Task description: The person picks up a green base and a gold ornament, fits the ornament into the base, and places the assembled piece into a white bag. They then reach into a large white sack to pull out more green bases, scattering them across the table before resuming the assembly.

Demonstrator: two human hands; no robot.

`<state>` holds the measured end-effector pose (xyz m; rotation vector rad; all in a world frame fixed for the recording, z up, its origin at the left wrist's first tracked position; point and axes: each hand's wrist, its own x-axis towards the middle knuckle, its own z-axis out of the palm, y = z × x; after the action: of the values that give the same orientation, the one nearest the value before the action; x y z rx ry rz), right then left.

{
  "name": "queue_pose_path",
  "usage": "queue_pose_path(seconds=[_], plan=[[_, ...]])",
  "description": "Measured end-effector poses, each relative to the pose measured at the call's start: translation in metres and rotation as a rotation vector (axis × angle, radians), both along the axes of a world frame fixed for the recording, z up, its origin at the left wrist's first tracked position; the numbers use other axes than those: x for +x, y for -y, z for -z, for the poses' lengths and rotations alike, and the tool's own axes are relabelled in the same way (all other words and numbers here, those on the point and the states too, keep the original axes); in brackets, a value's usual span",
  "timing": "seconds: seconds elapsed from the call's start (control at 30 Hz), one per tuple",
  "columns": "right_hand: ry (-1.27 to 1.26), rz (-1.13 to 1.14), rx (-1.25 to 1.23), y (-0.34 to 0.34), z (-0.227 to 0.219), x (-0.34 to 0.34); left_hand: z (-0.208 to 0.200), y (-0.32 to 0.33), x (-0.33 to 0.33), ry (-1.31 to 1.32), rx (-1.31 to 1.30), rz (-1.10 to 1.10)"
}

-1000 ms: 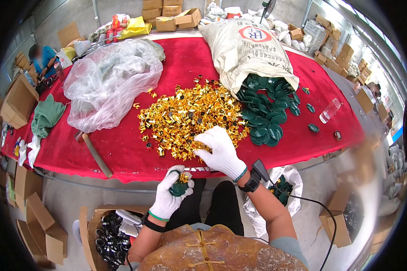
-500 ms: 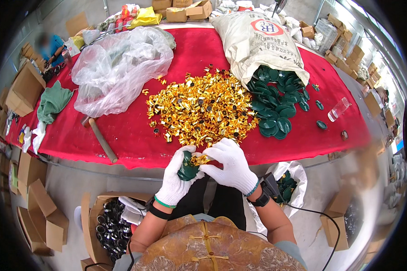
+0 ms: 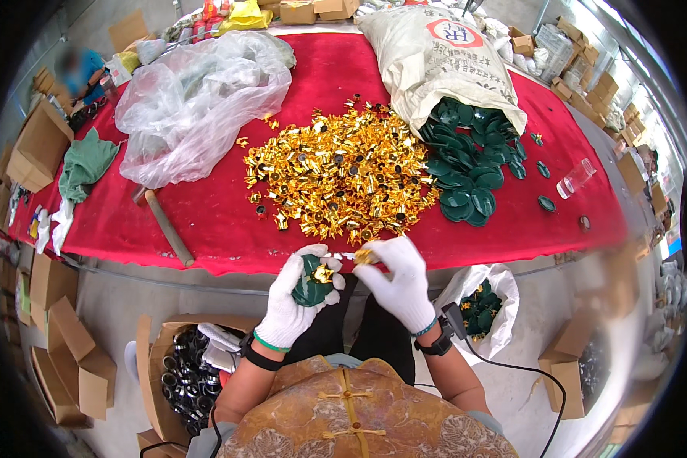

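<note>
In a white glove, my left hand [image 3: 286, 305] grips dark green plastic discs [image 3: 308, 292], apparently stacked. A shiny gold piece [image 3: 323, 274] sits on the top disc, near my fingertips. My right hand [image 3: 399, 278], also gloved, pinches another small gold piece [image 3: 364, 257] just right of the discs and apart from them. Beyond both hands, a heap of gold pieces [image 3: 336, 175] with dark centres covers the middle of the red cloth. Right of it, green discs [image 3: 466, 179] spill from the mouth of a white woven sack [image 3: 435, 65].
On the red-covered table [image 3: 221, 237] lie a hammer [image 3: 168, 229], a crumpled clear plastic bag [image 3: 198, 107], a green cloth [image 3: 88, 164] and a clear cylinder [image 3: 575, 179]. Below stand a box of black rings [image 3: 191, 378] and a white bag [image 3: 504, 294] of green-and-gold pieces. A person [image 3: 91, 76] sits far left.
My right hand has drawn away from the discs to the right, now with a gold piece in its fingertips. A gold piece stays on the discs in my left hand, which has shifted slightly left.
</note>
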<state>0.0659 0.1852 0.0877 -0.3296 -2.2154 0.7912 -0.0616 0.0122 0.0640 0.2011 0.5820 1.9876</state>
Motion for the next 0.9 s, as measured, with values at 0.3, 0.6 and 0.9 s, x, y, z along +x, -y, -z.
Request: queue_pose_path(seconds=[0.3,0.6,0.9], plan=[[0.106,0.285,0.181,-0.071,-0.006,0.002,-0.006,-0.012,0.007,0.425,-0.195,0.131],[0.322,-0.566,0.442,0.002,-0.027,0.024,-0.022,0.002,0.016,0.196,-0.270,0.446],[0.381,-0.194,-0.158,0.062,-0.010,0.053,-0.030,0.008,0.051,-0.549,-0.494,0.224]])
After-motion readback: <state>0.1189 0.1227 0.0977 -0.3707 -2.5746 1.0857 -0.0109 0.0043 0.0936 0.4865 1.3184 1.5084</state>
